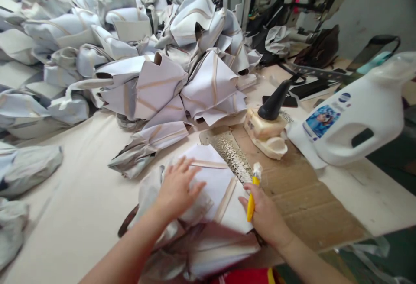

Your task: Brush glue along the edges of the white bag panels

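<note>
My left hand [180, 186] rests with spread fingers on a white fabric piece [211, 180] that has beige tape strips across it. My right hand [263, 210] is closed round a yellow-handled brush [253, 197], its bristle end pointing up and coated in whitish matter. The right hand is at the right edge of the same piece. More folded pale pieces [221, 249] lie beneath it, near the table's front edge. Just beyond the brush is a long flat strip [232, 152] crusted with white, speckled residue.
A large heap of taped fabric pieces [162, 80] fills the back and left. On brown cardboard [302, 197] sits a cream container with a black nozzle [268, 124]. A white jug [357, 111] stands at the right, with machinery [312, 2] behind.
</note>
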